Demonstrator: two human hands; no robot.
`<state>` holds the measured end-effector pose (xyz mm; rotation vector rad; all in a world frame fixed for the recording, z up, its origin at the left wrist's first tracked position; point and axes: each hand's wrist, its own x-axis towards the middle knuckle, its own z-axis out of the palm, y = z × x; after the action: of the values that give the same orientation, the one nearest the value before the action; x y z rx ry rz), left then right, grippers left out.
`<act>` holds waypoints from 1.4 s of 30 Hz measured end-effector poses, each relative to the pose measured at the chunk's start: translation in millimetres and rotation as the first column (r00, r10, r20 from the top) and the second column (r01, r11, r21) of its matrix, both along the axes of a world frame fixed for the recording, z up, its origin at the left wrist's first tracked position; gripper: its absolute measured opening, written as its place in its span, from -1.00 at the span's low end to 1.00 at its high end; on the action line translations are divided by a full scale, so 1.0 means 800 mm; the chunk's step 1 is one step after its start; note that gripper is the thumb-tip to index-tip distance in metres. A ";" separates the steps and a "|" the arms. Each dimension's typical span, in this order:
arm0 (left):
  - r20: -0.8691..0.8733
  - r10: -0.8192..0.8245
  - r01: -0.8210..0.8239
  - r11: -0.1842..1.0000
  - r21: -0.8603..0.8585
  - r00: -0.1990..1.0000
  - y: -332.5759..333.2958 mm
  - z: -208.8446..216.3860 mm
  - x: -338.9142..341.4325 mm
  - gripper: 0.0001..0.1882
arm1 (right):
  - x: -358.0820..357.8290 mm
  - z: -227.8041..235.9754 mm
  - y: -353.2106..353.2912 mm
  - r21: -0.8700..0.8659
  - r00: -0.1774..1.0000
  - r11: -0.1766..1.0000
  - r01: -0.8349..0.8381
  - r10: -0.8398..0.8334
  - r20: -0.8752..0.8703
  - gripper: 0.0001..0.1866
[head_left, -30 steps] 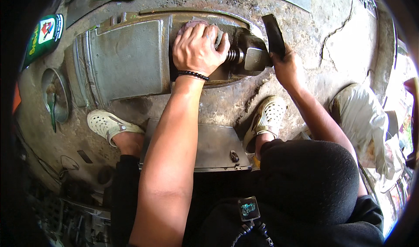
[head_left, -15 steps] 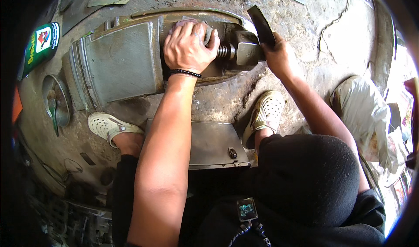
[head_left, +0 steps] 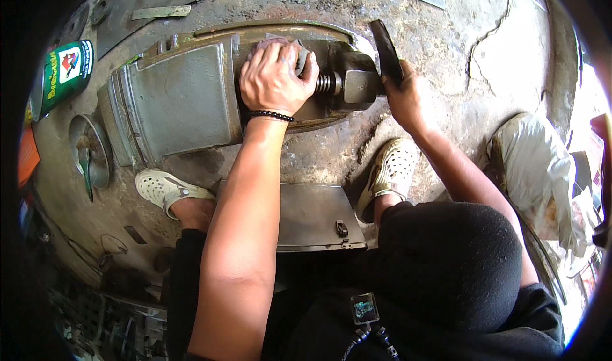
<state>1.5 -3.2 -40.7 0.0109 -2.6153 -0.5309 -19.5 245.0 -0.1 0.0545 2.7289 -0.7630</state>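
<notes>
A large grey metal vise (head_left: 185, 96) lies on the floor across the space in front of me, with its threaded screw (head_left: 325, 83) and squarish end block (head_left: 360, 86) toward the right. My left hand (head_left: 274, 80) is closed over a crumpled greyish-pink rag (head_left: 271, 40) and presses it into the recess left of the screw. The surface beneath the palm is hidden. Beside the end block, my right hand (head_left: 408, 96) grips a dark, flat strip (head_left: 386, 52) that points up and away; its material is unclear.
At the left stand a green paint can (head_left: 64, 74) and a round metal bowl (head_left: 92, 154) holding a green-handled brush (head_left: 86, 176). A flat metal box (head_left: 312, 214) sits between my feet. White plastic sheeting (head_left: 535, 163) is bunched at the right. A thin strip (head_left: 160, 12) lies at the far left.
The dark strip in my right hand has turned slightly, showing a narrower face, and its tip is lower. My left hand stays almost in place on the rag. The whole view has shifted a little.
</notes>
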 end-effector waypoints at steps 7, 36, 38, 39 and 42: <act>0.025 0.002 -0.002 1.000 0.008 1.000 0.001 -0.001 0.002 -0.77 | -0.006 -0.007 -0.002 0.016 1.000 0.999 -0.029 0.029 -0.002 -0.71; 0.106 -0.068 0.053 0.988 0.145 0.992 -0.001 0.009 -0.003 -0.73 | -0.012 -0.051 0.171 -0.316 0.765 0.715 0.624 -0.641 0.062 -0.65; 0.313 -0.008 -0.122 0.911 0.395 0.950 0.008 0.031 -0.010 -0.74 | -0.003 -0.065 0.181 -0.314 0.780 0.727 0.611 -0.620 0.083 -0.75; 0.340 -0.011 -0.146 0.889 0.434 0.941 0.014 0.047 -0.010 -0.74 | 0.000 -0.068 0.184 -0.295 0.789 0.737 0.608 -0.603 0.119 -0.77; 0.334 -0.252 0.108 0.912 0.396 0.908 0.057 0.090 -0.013 -0.68 | -0.009 -0.071 0.184 -0.220 0.751 0.720 0.658 -0.608 0.257 -0.63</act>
<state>-8.8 42.4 31.5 -0.0138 -2.8573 -1.1948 -26.4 392.2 -56.6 0.9946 2.3778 -1.2748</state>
